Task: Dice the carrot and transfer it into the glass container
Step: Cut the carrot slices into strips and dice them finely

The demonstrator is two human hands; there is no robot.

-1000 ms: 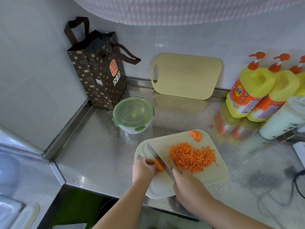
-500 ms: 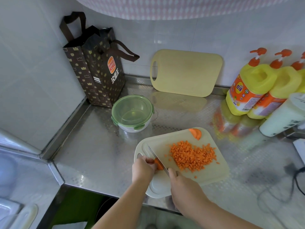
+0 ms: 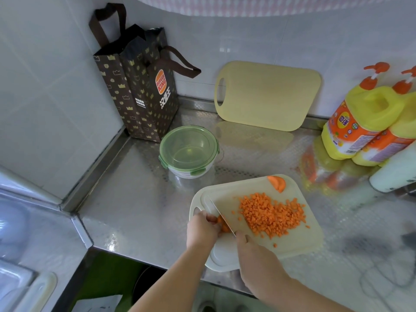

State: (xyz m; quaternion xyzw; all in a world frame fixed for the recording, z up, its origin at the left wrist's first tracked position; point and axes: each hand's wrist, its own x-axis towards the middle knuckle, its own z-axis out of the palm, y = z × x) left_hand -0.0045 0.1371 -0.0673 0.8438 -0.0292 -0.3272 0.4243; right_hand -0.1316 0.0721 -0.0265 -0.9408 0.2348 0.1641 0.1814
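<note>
From my remote view I see the left hand (image 3: 202, 228) at the near-left part of the white cutting board (image 3: 304, 239), with its fingers curled down and pinching a small carrot piece (image 3: 224, 225) against the board. The right hand (image 3: 256, 255) is closed around the handle of the knife (image 3: 221, 213) (the handle itself is hidden under the fingers). The blade runs diagonally toward the far-left corner of the board and its side touches the carrot piece, just beside the left fingertips. The diced carrot (image 3: 270, 215) lies in a loose heap across the middle of the board, to the right of the blade, with a few cubes scattered toward the near edge. A rounded carrot end (image 3: 278, 182) sits alone at the far edge of the board. The glass container (image 3: 186, 173) stands on the steel counter (image 3: 135, 199) just behind the far-left corner of the board, apart from it, and its green lid (image 3: 189, 145) is on. A brown paper bag (image 3: 139, 91) stands in the far-left corner of the counter, near the container. A yellow board (image 3: 267, 95) leans on the back wall, and the yellow detergent bottles (image 3: 360, 118) stand at the far-right side.
</note>
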